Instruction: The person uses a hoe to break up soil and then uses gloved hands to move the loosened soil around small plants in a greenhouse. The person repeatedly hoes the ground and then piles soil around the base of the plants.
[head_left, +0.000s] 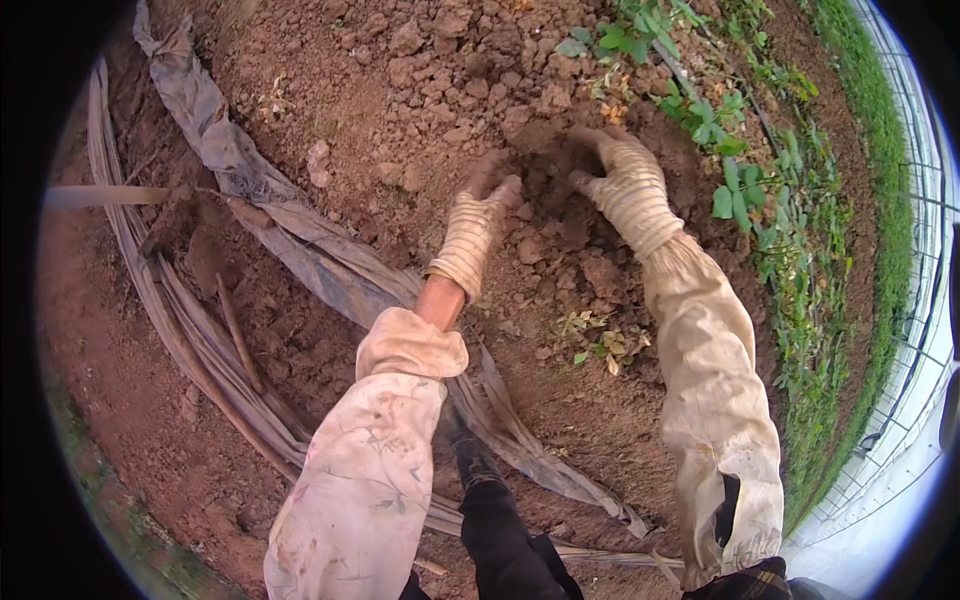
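My left hand (484, 199) and my right hand (626, 176), both in soil-stained knit gloves with long ribbed cuffs, are at a dark hollow (551, 176) in loose brown soil. The left one is on the near-left rim, its thumb spread from blurred fingers. Opposite it, the right hand reaches in from the right, thumb and fingers apart and fingertips against dark earth. Neither palm shows anything held, though motion blur hides the fingertips. Soil clods (480, 86) lie heaped beyond the hollow. A small wilting plant (600, 345) grows between my forearms.
Crumpled plastic film (232, 154) runs diagonally across the ground. At left, a hoe-like tool's handle (105, 196) crosses a bundled strip (180, 315); a stick (236, 330) lies nearby. Leafy vines (739, 191), a drip hose (675, 67) and a greenhouse wall (911, 330) line the right.
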